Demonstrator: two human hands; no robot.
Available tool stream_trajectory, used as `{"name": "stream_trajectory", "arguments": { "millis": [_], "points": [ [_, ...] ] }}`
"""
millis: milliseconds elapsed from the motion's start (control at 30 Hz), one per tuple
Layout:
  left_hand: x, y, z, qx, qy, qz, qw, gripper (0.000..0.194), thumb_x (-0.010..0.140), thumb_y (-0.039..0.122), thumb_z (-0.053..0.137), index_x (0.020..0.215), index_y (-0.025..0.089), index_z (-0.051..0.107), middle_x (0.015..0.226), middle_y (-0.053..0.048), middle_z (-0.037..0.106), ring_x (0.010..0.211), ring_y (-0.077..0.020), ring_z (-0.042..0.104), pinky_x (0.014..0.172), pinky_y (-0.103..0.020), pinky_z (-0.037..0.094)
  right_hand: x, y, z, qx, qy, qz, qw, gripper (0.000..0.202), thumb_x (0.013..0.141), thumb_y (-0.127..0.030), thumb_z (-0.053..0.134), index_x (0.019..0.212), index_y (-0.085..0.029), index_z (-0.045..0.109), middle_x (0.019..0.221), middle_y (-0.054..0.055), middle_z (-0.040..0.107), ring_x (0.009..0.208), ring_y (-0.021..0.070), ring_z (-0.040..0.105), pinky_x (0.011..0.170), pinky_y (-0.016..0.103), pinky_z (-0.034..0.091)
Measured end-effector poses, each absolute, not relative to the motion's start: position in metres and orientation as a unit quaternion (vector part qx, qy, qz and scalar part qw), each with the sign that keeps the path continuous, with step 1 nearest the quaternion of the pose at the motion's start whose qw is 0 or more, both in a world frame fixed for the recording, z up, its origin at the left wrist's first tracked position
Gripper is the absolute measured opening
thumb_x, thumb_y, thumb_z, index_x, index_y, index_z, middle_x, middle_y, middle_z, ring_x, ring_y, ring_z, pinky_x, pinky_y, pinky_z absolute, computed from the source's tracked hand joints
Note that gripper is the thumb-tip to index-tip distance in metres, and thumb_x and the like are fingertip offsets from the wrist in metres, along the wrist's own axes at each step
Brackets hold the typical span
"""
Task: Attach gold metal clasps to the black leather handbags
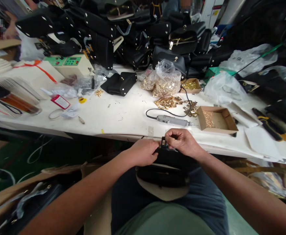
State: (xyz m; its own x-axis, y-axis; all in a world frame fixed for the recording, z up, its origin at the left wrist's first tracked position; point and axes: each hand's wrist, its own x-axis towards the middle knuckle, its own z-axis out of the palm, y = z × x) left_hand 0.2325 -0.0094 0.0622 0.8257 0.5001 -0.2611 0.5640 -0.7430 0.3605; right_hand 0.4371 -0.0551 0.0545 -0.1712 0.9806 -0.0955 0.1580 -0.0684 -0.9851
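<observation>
On my lap lies a black handbag (161, 178) with its pale-edged flap opened out toward me. Above it my two hands nearly meet at the table's front edge. My left hand (145, 152) is closed, its fingertips at a small black piece with a metal fitting (164, 142). From the other side my right hand (181, 142) pinches that piece between thumb and fingers. Whether it joins the handbag is hidden. Just beyond my right hand a grey electric screwdriver (173, 120) lies on the white table (123, 120), its tip pointing right.
A cardboard tray (231, 121) holds small copper-coloured parts. Behind the screwdriver are loose gold fittings (167, 102) and a clear bag of fittings (167, 80). A small black bag (120, 83), a red-labelled bottle (60, 101) and black-and-yellow pliers (267, 124) lie around. Black handbags (187, 37) pile up behind.
</observation>
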Motion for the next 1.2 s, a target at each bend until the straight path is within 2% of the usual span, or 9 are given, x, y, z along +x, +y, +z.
{"name": "stream_trajectory", "arguments": {
  "millis": [133,267,500,600,667,800,933,1100,1200],
  "points": [
    [0.240,0.005,0.066,0.907,0.259,-0.190,0.274,0.015,0.086,0.024,0.059,0.091,0.019,0.072,0.092,-0.007,0.078,0.080,-0.0227,0.072,0.068,-0.030,0.051,0.442,-0.047,0.037,-0.535,-0.543,0.536,0.364,0.017,0.083,-0.031,0.063,0.073,-0.017,0.062,0.055,-0.003,0.059,0.051,0.0093,0.051,0.052,0.021,0.038],
    [0.252,0.022,0.055,0.900,0.282,-0.192,0.272,0.017,0.089,0.028,0.060,0.081,0.020,0.073,0.082,-0.004,0.076,0.072,-0.0189,0.069,0.061,-0.027,0.047,0.448,-0.028,0.015,-0.570,-0.517,0.529,0.357,0.019,0.083,-0.034,0.062,0.071,-0.018,0.060,0.057,-0.003,0.059,0.050,0.0091,0.051,0.051,0.021,0.040],
    [0.259,0.015,0.040,0.888,0.415,-0.099,0.171,0.024,0.089,0.043,0.069,0.079,0.022,0.073,0.082,-0.008,0.075,0.084,-0.0287,0.072,0.069,-0.034,0.049,0.453,-0.001,0.014,-0.610,-0.514,0.519,0.307,0.015,0.080,-0.028,0.061,0.068,-0.018,0.061,0.051,-0.004,0.057,0.042,0.0081,0.048,0.043,0.019,0.036],
    [0.250,0.006,0.034,0.882,0.445,-0.061,0.145,0.025,0.089,0.048,0.072,0.089,0.023,0.073,0.083,-0.007,0.073,0.084,-0.0286,0.071,0.072,-0.036,0.051,0.453,0.001,0.018,-0.626,-0.511,0.519,0.279,0.015,0.080,-0.026,0.060,0.068,-0.018,0.062,0.051,-0.004,0.058,0.040,0.0080,0.047,0.041,0.019,0.035],
    [0.244,0.002,0.027,0.884,0.446,0.014,0.140,0.025,0.090,0.046,0.072,0.099,0.023,0.072,0.092,-0.007,0.073,0.093,-0.0273,0.069,0.080,-0.037,0.053,0.453,0.003,0.018,-0.634,-0.506,0.522,0.263,0.015,0.081,-0.025,0.059,0.069,-0.018,0.063,0.052,-0.003,0.059,0.040,0.0084,0.048,0.040,0.019,0.036],
    [0.244,0.005,0.010,0.876,0.389,0.224,0.176,0.022,0.093,0.030,0.072,0.114,0.024,0.071,0.111,-0.007,0.070,0.109,-0.0229,0.064,0.096,-0.036,0.053,0.454,0.008,0.017,-0.639,-0.508,0.526,0.237,0.014,0.081,-0.026,0.059,0.071,-0.017,0.066,0.054,-0.002,0.061,0.042,0.0095,0.051,0.042,0.020,0.040],
    [0.252,0.015,0.000,0.887,0.354,0.219,0.199,0.020,0.094,0.028,0.070,0.114,0.024,0.074,0.114,-0.004,0.072,0.108,-0.0229,0.061,0.096,-0.038,0.054,0.457,0.014,0.020,-0.639,-0.521,0.525,0.210,0.015,0.081,-0.026,0.060,0.070,-0.018,0.066,0.054,-0.002,0.061,0.045,0.0114,0.053,0.044,0.022,0.043],
    [0.255,0.021,-0.002,0.889,0.357,0.206,0.200,0.021,0.094,0.030,0.070,0.114,0.024,0.075,0.127,-0.005,0.070,0.113,-0.0247,0.059,0.098,-0.042,0.054,0.459,0.024,0.027,-0.653,-0.543,0.501,0.166,0.014,0.077,-0.024,0.065,0.064,-0.019,0.067,0.046,-0.003,0.057,0.042,0.0118,0.052,0.043,0.022,0.039],
    [0.255,0.023,-0.004,0.886,0.352,0.209,0.219,0.019,0.095,0.030,0.070,0.112,0.023,0.075,0.126,-0.004,0.072,0.112,-0.0244,0.060,0.098,-0.042,0.053,0.459,0.030,0.028,-0.666,-0.543,0.492,0.141,0.013,0.074,-0.022,0.068,0.062,-0.019,0.068,0.042,-0.003,0.056,0.038,0.0116,0.050,0.041,0.022,0.037]
  ]
}}
